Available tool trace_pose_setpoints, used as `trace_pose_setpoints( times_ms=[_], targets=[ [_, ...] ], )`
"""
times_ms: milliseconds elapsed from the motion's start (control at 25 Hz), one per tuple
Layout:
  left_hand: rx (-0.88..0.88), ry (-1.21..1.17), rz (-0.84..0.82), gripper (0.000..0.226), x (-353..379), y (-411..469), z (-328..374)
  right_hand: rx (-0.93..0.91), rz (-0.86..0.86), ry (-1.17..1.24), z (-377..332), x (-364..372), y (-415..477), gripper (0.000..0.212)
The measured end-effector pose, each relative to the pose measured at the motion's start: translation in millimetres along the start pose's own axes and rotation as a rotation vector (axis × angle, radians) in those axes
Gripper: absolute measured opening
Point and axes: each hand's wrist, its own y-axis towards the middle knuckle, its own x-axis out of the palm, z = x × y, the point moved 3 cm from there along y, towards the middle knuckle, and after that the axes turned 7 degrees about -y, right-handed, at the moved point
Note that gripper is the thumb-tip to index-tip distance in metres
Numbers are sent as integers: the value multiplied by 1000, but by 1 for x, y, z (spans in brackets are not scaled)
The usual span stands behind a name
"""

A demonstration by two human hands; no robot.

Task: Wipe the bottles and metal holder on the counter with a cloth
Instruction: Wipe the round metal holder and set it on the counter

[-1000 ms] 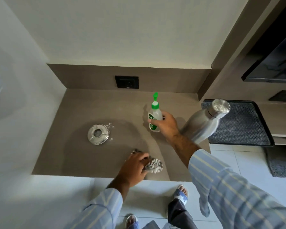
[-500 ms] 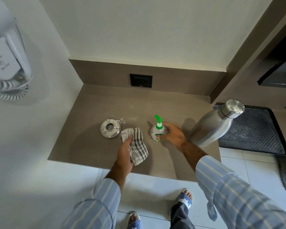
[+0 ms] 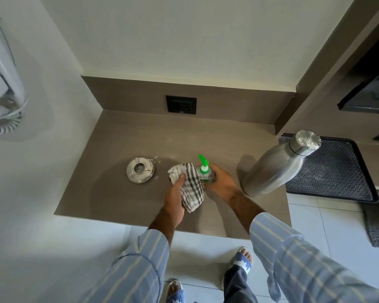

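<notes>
My right hand (image 3: 222, 183) grips a small clear pump bottle (image 3: 205, 174) with a green nozzle, held just above the brown counter (image 3: 123, 193). My left hand (image 3: 175, 200) holds a white cloth with dark checks (image 3: 190, 186) and presses it against the bottle's left side. A round metal holder (image 3: 140, 169) lies on the counter to the left, apart from both hands. A tall steel bottle (image 3: 276, 169) stands at the counter's right end, close to my right forearm.
A black wall socket (image 3: 181, 104) sits in the backsplash. A dark textured tray (image 3: 337, 171) lies right of the counter. A white wall-mounted device with a coiled cord (image 3: 2, 90) hangs on the left wall. My sandalled feet show on the tiled floor below.
My left hand lifted the cloth from the counter's front edge and brought it against the pump bottle. My right hand drew the bottle nearer and tilted it.
</notes>
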Motion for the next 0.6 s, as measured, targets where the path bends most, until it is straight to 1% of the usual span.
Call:
trace_pose_setpoints(
  times_ms=[40, 80, 120, 160, 200, 240, 280, 320, 360, 400, 440, 520, 600],
  targets=[
    [7, -1, 31, 31, -4, 1, 2, 24, 49, -71, 4, -3, -1, 63],
    [38, 4, 70, 34, -12, 3, 7, 72, 106, -137, 6, -8, -6, 55],
    [88, 17, 109, 39, -21, 4, 16, 135, 148, -186, 10, -13, -13, 42],
    [157, 15, 151, 44, -31, 5, 29, 193, 155, -245, 12, -16, -22, 32],
    [241, 3, 206, 49, -41, 4, 47, 220, 120, -295, 13, -14, -29, 34],
    [323, -3, 285, 51, -51, 4, 67, 233, 47, -315, 14, -6, -33, 37],
    [408, 28, 376, 49, -61, 5, 90, 201, -32, -298, 8, 7, -36, 36],
    [493, 90, 461, 46, -69, 2, 114, 153, -114, -254, -1, 24, -36, 31],
    [568, 192, 539, 47, -77, 2, 137, 88, -166, -207, -12, 44, -32, 22],
    [645, 330, 602, 51, -85, 4, 158, 28, -160, -174, -27, 61, -25, 14],
    [705, 496, 639, 54, -90, 8, 176, -4, -117, -150, -38, 77, -11, 10],
    [712, 850, 683, 51, -97, 26, 199, 10, -36, -96, -62, 107, 13, 16],
    [652, 1112, 625, 45, -96, 46, 203, 87, -24, 1, -77, 131, 30, 27]
  ],
)
